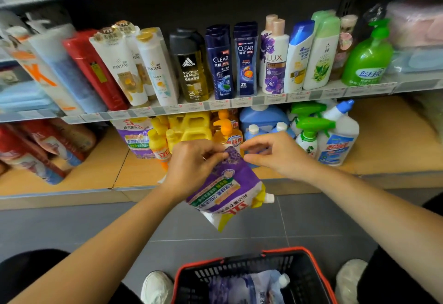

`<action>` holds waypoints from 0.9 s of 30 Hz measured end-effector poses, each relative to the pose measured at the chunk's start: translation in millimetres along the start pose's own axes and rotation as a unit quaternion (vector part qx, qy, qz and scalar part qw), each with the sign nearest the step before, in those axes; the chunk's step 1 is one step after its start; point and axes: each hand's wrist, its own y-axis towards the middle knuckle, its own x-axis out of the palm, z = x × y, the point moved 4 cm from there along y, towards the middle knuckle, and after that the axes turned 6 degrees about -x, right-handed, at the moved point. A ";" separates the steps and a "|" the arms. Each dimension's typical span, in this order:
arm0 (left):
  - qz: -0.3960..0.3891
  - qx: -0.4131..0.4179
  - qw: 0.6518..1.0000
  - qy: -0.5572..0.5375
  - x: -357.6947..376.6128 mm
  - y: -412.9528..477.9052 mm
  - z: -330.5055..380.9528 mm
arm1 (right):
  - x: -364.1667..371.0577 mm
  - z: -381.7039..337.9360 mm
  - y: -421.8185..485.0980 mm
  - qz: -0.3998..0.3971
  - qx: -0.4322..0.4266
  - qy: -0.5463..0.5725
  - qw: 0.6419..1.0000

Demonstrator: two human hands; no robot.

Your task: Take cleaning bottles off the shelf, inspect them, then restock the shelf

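My left hand (191, 162) grips the bottom edge of a purple and white refill pouch (227, 191), which hangs upside down with its white spout cap at the lower right. My right hand (275, 152) hovers just to the right of the pouch's upper end, fingers loosely curled, holding nothing. Behind both hands, the low wooden shelf (383, 140) carries a matching purple pouch (135, 138), yellow bottles (189, 126), an orange pump bottle (225, 131), a blue jug (263, 116) and green-trigger spray bottles (309, 133).
A black basket with a red rim (311, 277) sits on the grey floor between my white shoes, and another pouch (247, 287) lies in it. The shelf above (239, 103) is lined with shampoo and body wash bottles. Red packs (36, 150) stand at the lower left.
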 end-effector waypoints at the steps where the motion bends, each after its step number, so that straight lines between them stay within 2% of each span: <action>1: -0.007 0.002 1.000 -0.005 1.1 -1.1 0.3 | 7.9 -2.5 -1.0 -0.016 -0.005 0.010 1.000; 5: -0.013 -0.030 0.998 -0.059 4.4 -4.4 1.6 | 21.6 -11.7 -2.2 -0.029 -0.031 0.044 0.998; 7: -0.002 -0.047 0.995 -0.091 5.4 -4.7 4.6 | 20.0 -13.3 -0.3 -0.009 -0.038 0.045 0.998; 10: 0.013 -0.030 0.992 -0.120 5.0 -3.6 13.5 | 13.7 -12.6 0.1 0.045 -0.052 0.054 0.996; 13: -0.037 0.025 0.995 -0.094 5.5 -7.5 15.9 | -1.4 -4.1 -0.1 0.129 -0.029 0.102 0.986; 16: -0.076 0.077 0.994 -0.005 6.9 -17.9 7.0 | -21.8 5.1 2.2 0.190 0.001 0.170 0.967; 20: -0.092 0.141 0.985 0.047 18.0 -29.2 3.2 | -39.6 8.5 4.8 0.208 0.021 0.217 0.954; 24: -0.056 0.186 0.979 0.055 17.0 -36.1 -0.6 | -56.3 9.6 8.0 0.197 0.015 0.238 0.951; 27: -0.008 0.118 0.992 -0.045 8.6 -38.2 -1.7 | -64.1 9.2 8.9 0.175 0.001 0.248 0.953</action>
